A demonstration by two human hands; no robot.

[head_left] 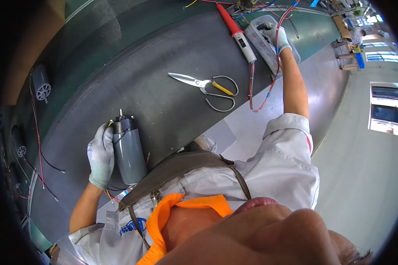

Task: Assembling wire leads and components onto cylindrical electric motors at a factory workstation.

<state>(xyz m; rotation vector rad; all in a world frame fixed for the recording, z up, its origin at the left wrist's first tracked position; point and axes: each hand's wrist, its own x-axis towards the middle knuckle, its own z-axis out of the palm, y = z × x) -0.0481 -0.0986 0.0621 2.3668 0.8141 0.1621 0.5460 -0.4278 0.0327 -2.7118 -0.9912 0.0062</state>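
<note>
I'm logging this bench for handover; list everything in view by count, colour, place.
Work surface: one, dark grey, centre
Near motor: one, grey, surface's near edge
Other motors: at least two, grey, far left
Scissors: one, silver and yellow, centre
Corded tool: one, red and grey, upper centre
Tub: one, translucent, upper right
Loose wires: several, red, black, left
Windows: at least two, bright, right
Far clutter: uncounted, mixed colours, upper right
Shirt: one, pale grey, torso
Apron: one, brown, waist
Collar: one, orange, neck
Forearms: two, bare, below the gloves
Left hand: one, white-gloved, against near motor
Right hand: one, white-gloved, in the tub
</note>
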